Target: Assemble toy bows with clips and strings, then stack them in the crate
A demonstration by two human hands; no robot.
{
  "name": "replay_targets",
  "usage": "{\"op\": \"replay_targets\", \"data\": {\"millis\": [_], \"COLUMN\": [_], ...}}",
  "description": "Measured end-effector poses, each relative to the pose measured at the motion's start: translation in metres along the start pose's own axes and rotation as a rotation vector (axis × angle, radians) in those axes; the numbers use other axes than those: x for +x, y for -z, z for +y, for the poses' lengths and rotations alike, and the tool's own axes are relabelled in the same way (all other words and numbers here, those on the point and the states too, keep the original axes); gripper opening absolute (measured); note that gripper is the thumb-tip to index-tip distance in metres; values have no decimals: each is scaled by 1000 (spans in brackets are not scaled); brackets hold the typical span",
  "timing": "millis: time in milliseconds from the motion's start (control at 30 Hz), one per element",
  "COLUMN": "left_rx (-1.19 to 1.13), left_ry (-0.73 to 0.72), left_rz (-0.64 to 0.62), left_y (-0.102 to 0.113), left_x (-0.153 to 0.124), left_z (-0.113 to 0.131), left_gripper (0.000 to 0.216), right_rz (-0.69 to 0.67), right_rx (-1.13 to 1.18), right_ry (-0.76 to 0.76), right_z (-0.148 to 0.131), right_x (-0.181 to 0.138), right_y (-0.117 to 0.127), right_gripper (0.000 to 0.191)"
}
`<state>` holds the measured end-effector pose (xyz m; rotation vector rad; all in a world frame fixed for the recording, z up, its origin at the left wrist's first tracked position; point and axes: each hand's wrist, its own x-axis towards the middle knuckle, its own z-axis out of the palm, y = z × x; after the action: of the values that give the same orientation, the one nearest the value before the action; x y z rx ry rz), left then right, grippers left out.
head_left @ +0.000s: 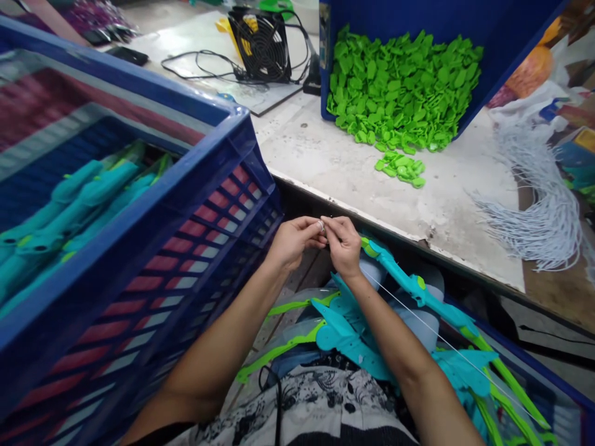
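My left hand and my right hand meet just below the table edge, both pinched on a small whitish piece at the end of a thin white string. The string runs down to the right along a teal toy bow with green tips that lies beside my right forearm. More teal and green bow parts rest on my lap under both forearms.
A large blue crate with teal bow parts stands at my left. On the worn table lie a tipped blue bin of green plastic pieces, a few loose ones, a black fan and a bundle of white strings.
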<state>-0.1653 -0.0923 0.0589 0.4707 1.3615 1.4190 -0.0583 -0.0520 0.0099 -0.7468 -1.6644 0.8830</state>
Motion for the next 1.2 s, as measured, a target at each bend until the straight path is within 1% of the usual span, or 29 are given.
{"op": "replay_targets", "data": {"millis": [100, 167, 300, 400, 500, 567, 700, 767, 867, 933, 1000, 1033, 1100, 1167, 1200], "left_rx": [-94, -124, -80, 65, 225, 309, 472, 573, 709, 785, 839, 856, 887, 925, 944], "left_ry": [-18, -39, -61, -100, -155, -190, -258, -278, -243, -163, -105, -109, -171, -232, -239], "left_rz": [102, 116, 48, -33, -56, -32, 58, 80, 89, 95, 76, 70, 77, 116, 128], "left_y": [-6, -8, -8, -5, -2, -1, 0, 0, 3, 4, 3, 2, 1, 1, 1], "left_x": [1, 1, 0, -4, -6, -5, -3, -7, -12, -11, -10, -11, -13, -16, -18], "left_z": [-4, -6, -5, -5, -7, -10, -19, -21, -18, -13, -9, -8, -8, -8, -8], "left_gripper": [22, 20, 16, 16, 17, 20, 25, 24, 23, 24, 25, 26, 26, 26, 26], "right_rz": [-32, -53, -97, -192, -297, -294, -143, -118, -194, -276, -341, -363, -382, -396, -407], "right_rx": [-41, -91, -218, -357, -440, -411, -246, -222, -284, -370, -474, -521, -592, -634, -648], "right_ry": [33, 79, 159, 208, 232, 212, 57, -12, -38, -22, -1, 10, 28, 38, 39], "right_z": [-4, -6, -5, -5, -7, -7, -4, -2, 4, 7, 7, 5, -1, -6, -8], "right_x": [0, 2, 8, 12, 15, 15, 6, -2, -11, -12, -12, -12, -12, -14, -15], "right_y": [3, 7, 16, 24, 30, 31, 29, 27, 24, 24, 26, 27, 29, 32, 33], "right_gripper": [25, 21, 23, 25, 27, 25, 18, 17, 16, 16, 18, 19, 20, 23, 24]}}
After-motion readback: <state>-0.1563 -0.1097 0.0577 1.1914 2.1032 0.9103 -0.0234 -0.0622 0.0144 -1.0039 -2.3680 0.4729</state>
